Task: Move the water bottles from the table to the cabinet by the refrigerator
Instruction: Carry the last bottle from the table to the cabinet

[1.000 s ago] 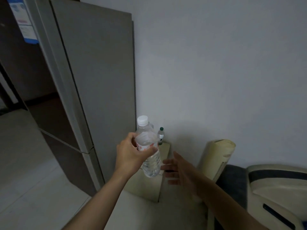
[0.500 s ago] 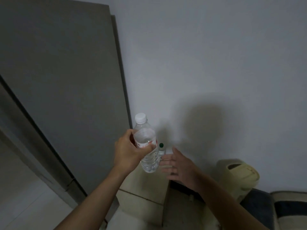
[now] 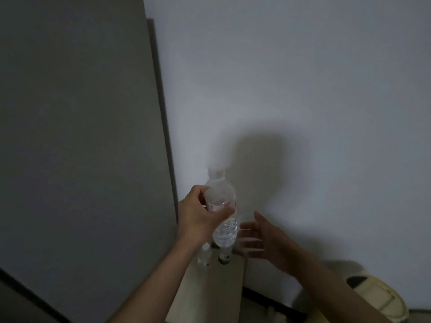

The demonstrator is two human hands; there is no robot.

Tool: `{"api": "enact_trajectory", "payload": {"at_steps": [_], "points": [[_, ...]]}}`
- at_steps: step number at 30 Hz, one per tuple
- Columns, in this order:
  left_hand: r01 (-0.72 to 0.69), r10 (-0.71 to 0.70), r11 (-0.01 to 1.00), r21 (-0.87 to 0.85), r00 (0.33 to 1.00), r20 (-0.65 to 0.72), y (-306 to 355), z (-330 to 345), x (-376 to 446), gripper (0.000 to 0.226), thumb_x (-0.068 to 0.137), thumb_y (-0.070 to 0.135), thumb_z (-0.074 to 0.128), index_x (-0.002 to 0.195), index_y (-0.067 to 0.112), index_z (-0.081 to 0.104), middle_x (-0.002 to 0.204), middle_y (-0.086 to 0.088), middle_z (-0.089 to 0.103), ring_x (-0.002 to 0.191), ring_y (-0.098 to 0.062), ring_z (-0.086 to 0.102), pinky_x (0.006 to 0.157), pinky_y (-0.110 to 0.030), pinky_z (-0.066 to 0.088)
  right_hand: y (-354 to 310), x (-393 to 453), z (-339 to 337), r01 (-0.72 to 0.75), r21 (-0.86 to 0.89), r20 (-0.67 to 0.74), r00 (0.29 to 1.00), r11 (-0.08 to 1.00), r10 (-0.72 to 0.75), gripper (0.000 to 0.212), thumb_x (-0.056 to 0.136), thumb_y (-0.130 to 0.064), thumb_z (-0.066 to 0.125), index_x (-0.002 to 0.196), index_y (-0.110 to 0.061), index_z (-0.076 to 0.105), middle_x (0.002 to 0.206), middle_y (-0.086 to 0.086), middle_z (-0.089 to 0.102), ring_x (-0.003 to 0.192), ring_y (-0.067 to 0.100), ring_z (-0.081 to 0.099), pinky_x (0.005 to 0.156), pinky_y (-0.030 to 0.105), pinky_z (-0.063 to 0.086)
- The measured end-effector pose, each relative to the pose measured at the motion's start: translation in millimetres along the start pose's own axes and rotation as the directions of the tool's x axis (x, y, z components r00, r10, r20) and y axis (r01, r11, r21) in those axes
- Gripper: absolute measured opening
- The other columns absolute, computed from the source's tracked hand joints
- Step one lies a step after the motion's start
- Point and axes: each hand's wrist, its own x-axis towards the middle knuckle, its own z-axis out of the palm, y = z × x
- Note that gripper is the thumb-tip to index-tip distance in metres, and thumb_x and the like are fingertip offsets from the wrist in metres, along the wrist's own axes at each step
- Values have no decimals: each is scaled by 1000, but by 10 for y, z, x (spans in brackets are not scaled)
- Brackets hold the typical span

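My left hand (image 3: 198, 217) grips the water bottle (image 3: 222, 210) mid-body over the cabinet (image 3: 210, 290); my right hand (image 3: 263, 243) hovers empty at three o'clock. Two small bottles (image 3: 205, 254) stand beneath, at twelve; lowering blind could topple them.

A pale cabinet (image 3: 210, 290) stands between the grey refrigerator (image 3: 81, 136) and the wall. Two small bottles stand upright at the back of its top: a clear one (image 3: 204, 254) on the left, another (image 3: 224, 256) just beside it, partly hidden.
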Motion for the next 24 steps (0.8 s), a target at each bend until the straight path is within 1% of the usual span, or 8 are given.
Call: {"api": "enact_trajectory", "payload": {"at_steps": [3,5,7,13,16,18,21,24], "points": [[-26,26,1000,-6,1000,-6,-111,-3,333,56,48,62,83,91,40,55,89,23,66,81,6,65,63,-14,55,-240,199,54,-5,-25,-39,999,1000,4,62,99,-59,35,122,-9,62,120,13,69,99,28,66,79,37,54],[-19,19,1000,-21,1000,-17,-198,-13,493,56,48,64,83,92,41,55,89,24,66,82,7,65,64,-14,55,-353,331,94,-11,-36,-60,998,999,9,61,99,-59,35,121,-10,63,120,13,69,107,31,65,91,43,51],[5,-6,999,-33,1000,-27,-279,-26,604,59,48,65,83,94,40,56,91,23,67,82,5,66,65,-17,57,-414,455,141,-12,-56,-50,999,998,9,61,99,-59,34,119,-11,64,118,13,69,111,32,64,95,44,50],[61,-64,997,-45,995,-73,-530,-63,948,60,48,49,87,97,26,62,91,5,73,81,-9,71,67,-23,57,-490,964,217,-31,-100,37,999,995,34,60,99,-60,32,119,-13,64,113,7,72,105,27,66,94,42,50],[99,-97,995,13,989,-110,-651,-30,1084,53,52,34,92,94,25,61,90,5,74,79,-11,72,68,-27,58,-530,1229,237,-19,-163,79,996,986,32,58,101,-56,29,118,-14,66,106,2,74,92,17,68,83,33,49],[130,-119,989,70,982,-147,-703,21,1154,51,56,25,94,94,26,61,89,7,74,79,-9,71,70,-30,58,-548,1402,225,-21,-220,118,992,975,48,58,102,-55,27,119,-15,66,112,3,73,99,20,67,85,33,48],[183,-155,975,128,967,-201,-778,100,1228,53,56,31,94,99,23,63,90,7,74,80,-12,72,69,-33,60,-535,1645,172,-30,-212,164,984,977,66,56,103,-54,28,118,-16,66,115,4,72,102,23,66,87,34,46],[209,-163,964,166,952,-258,-839,147,1251,54,57,33,94,100,24,63,89,10,74,77,-5,71,65,-26,59,-532,1849,150,-37,-197,199,977,980,76,54,102,-55,30,111,-19,69,108,3,75,95,18,65,82,32,48]]}}
